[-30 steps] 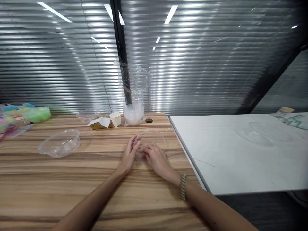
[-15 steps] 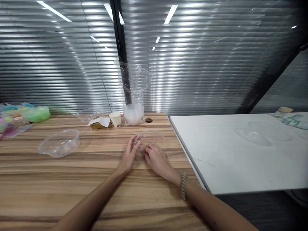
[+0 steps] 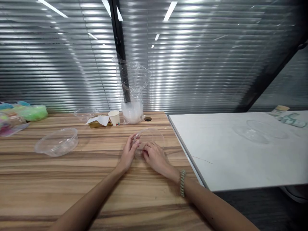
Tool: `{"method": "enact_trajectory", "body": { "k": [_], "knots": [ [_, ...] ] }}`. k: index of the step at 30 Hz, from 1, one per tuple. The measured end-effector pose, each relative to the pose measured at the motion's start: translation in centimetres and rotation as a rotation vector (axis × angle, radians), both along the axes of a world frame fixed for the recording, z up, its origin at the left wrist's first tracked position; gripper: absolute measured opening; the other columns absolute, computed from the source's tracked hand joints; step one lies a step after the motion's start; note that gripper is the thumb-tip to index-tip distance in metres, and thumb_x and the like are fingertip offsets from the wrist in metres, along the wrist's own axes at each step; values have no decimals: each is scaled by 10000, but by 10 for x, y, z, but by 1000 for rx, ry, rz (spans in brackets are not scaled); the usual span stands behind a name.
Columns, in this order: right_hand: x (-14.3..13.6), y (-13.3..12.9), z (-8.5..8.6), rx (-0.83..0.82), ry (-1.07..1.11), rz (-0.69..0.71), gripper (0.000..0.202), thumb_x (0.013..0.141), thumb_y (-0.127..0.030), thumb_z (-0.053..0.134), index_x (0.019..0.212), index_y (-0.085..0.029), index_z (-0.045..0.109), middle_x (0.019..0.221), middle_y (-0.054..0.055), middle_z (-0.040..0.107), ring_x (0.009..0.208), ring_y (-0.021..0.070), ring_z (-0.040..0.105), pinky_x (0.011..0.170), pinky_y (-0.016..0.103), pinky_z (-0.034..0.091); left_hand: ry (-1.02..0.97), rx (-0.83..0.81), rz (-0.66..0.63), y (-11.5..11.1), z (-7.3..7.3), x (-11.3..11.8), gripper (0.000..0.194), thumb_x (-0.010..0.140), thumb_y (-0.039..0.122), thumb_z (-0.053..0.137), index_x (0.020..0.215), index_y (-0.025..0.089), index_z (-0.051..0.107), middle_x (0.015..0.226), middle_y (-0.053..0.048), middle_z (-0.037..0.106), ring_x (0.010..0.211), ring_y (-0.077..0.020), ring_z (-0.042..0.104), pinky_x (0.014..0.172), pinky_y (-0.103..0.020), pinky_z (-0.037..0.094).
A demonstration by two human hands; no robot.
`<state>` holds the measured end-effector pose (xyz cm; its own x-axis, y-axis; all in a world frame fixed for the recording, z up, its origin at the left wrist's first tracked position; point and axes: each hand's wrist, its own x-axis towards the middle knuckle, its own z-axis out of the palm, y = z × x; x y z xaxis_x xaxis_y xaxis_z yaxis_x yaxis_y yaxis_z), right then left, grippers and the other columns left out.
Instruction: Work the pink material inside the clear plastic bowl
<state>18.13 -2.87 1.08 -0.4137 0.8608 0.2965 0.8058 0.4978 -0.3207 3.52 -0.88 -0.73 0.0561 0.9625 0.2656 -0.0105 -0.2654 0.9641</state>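
Observation:
A clear round plastic bowl [image 3: 154, 136] stands on the wood-grained table [image 3: 120, 199] in front of me. My left hand [image 3: 129, 152] holds the bowl's left rim, thumb and fingers on either side of it. My right hand [image 3: 155, 157] reaches over the near side of the bowl, its fingers curled and pressed together inside or at the near rim. Whatever those fingertips hold is hidden. A braided bracelet circles my right wrist. Another clear bowl [image 3: 57, 142] rests to the left.
Along the back are a further clear bowl [image 3: 85, 113], a brown box with white paper [image 3: 99, 121], a paper cup [image 3: 114, 118] and a bagged white stack [image 3: 132, 112]. Colourful bags [image 3: 31, 112] lie far left. The white table [image 3: 231, 160] at right bears clear lids [image 3: 267, 129].
The view has shifted slightly, so everything sits a little higher and further left. Both hands keep nearly the same pose at the bowl.

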Motion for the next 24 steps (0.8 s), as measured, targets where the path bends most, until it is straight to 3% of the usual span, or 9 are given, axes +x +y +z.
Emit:
{"method": "enact_trajectory", "body": {
  "k": [6,24],
  "knots": [
    [0,1,0,8,77,6,168,854,-141,481,913,-146,638,955,50,620,927,181,514,836,290,390,12,16,5,0,-1,0,468,835,443,519,1239,218,447,1235,-88,528,1068,-211,549,915,-354,427],
    [1,2,1,8,41,18,162,837,-147,495,858,-157,655,906,31,636,914,179,535,820,283,387,-16,-1,20,-1,4,2,503,799,450,554,1221,198,447,1159,-90,552,1088,-222,528,909,-361,428]
  ]
}}
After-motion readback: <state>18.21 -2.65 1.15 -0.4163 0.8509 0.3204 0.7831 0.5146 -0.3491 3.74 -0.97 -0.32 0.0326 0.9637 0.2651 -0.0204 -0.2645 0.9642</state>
